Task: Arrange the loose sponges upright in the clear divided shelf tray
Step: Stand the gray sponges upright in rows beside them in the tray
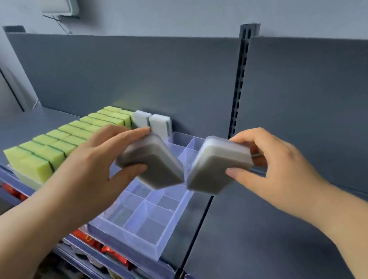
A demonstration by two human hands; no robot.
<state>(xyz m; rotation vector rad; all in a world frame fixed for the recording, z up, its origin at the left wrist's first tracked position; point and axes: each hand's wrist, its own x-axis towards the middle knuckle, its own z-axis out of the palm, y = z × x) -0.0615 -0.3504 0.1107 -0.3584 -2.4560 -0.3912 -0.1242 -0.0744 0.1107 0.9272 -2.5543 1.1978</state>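
A clear divided tray (143, 226) lies on the dark shelf. Two grey-white sponges (152, 123) stand upright in its far compartments. My left hand (100, 161) grips a grey sponge (151, 162) tilted above the tray's middle. My right hand (274, 159) pinches a second grey sponge (217, 164) between thumb and fingers, tilted above the tray's right side. The two held sponges nearly touch at their lower corners.
Rows of green sponges (59, 143) stand upright in a tray to the left. A slotted upright post (241, 83) divides the dark back panel. Red packets (103, 247) lie on the shelf below. The shelf to the right (264, 235) is bare.
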